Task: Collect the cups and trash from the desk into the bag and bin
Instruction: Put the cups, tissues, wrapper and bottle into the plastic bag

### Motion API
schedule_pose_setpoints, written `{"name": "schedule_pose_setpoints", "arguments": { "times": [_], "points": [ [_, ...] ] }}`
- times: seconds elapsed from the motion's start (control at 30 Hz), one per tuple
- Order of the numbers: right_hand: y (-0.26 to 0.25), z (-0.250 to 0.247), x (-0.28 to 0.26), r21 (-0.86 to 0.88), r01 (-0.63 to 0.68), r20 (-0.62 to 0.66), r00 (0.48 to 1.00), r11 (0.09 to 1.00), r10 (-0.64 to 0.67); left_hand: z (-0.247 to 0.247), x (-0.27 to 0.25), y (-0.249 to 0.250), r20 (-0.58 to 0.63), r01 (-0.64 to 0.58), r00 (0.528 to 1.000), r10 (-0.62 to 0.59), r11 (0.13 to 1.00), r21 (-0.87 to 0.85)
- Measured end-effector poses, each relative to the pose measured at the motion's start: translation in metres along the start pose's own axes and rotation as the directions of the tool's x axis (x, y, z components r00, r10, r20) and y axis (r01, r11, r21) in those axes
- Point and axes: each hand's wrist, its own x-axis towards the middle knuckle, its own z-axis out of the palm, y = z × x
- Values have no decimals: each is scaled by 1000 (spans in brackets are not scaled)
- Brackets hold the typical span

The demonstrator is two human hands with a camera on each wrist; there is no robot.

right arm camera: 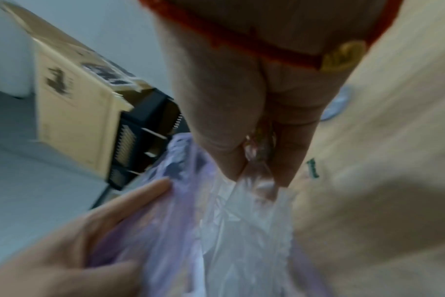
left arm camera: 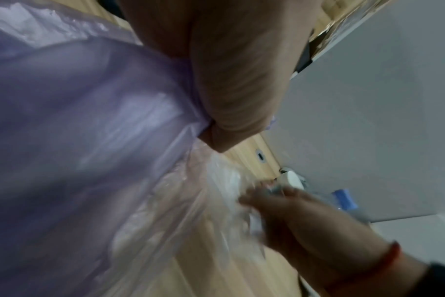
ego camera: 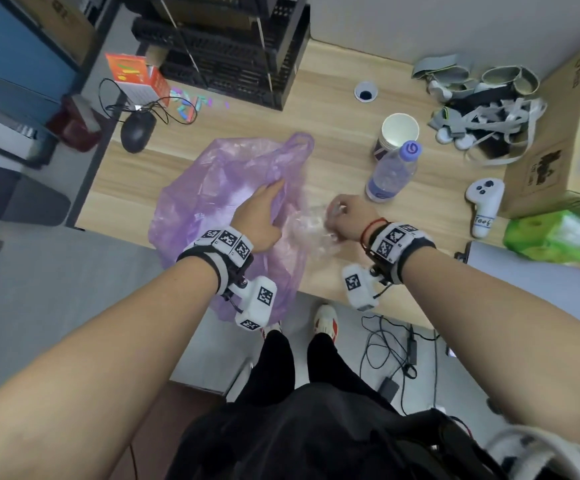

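A thin purple plastic bag lies crumpled on the wooden desk, its mouth toward the right. My left hand holds the bag's rim, fingers and thumb pinching the film. Just right of it, my right hand grips a crumpled piece of clear plastic at the bag's mouth; the clear plastic hangs from its closed fingers. Behind my right hand stand a stack of paper cups and a water bottle with a blue cap.
A white controller, a green packet and a cardboard box sit at the right. Grey straps pile at the back right. Black crates, a mouse and an orange box are at the back left.
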Motion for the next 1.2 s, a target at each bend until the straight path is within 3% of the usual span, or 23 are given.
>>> {"name": "schedule_pose_setpoints", "arguments": {
  "times": [0.07, 0.2, 0.3, 0.37, 0.4, 0.5, 0.6, 0.67, 0.73, 0.8, 0.9, 1.03, 1.2],
  "points": [
    [-42, 5, -5, 34, 63, 52, 997, 997, -65, -13, -1, 16, -46, -29, 999, 28, 999, -35],
    [-94, 26, -13, -97, 189, 95, 979, 977, -180, -38, -7, 51, -110, -150, 985, 134, 976, -159],
    [-105, 32, -25, -71, 212, 340, 924, 975, -177, -57, -13, 65, -168, -206, 970, 175, 959, -193],
    [-111, 31, -29, -219, 233, 503, 859, 947, -95, -69, -14, 65, -188, -202, 968, 164, 958, -205],
    [-115, 29, -31, -260, 262, 526, 846, 930, -91, -72, -13, 61, -191, -191, 970, 151, 958, -215],
    [-123, 5, -26, -282, 345, 401, 890, 895, -217, -77, -10, 49, -194, -142, 976, 98, 963, -227],
    [-123, -46, -18, -402, 355, 25, 926, 844, -378, -77, -3, 44, -218, -75, 975, 35, 981, -181],
    [-119, -85, -12, -522, 237, -217, 892, 819, -397, -77, 2, 46, -210, -61, 977, 21, 981, -182],
    [-104, -116, -5, -652, 33, -330, 888, 758, -322, -78, 7, 52, -195, -71, 980, 33, 979, -192],
    [-87, -134, -1, -685, -85, -298, 939, 723, -172, -79, 13, 59, -193, -84, 980, 47, 979, -187],
    [-57, -132, 0, -711, -103, -174, 984, 695, -32, -82, 20, 64, -187, -78, 981, 47, 984, -161],
    [-59, -119, -4, -670, -50, -257, 952, 741, -169, -88, 24, 58, -178, -40, 984, 17, 991, -126],
    [-136, -124, -38, -484, 142, -203, 942, 863, -268, -96, 18, 35, -185, 12, 983, -20, 999, -46]
  ]
}}
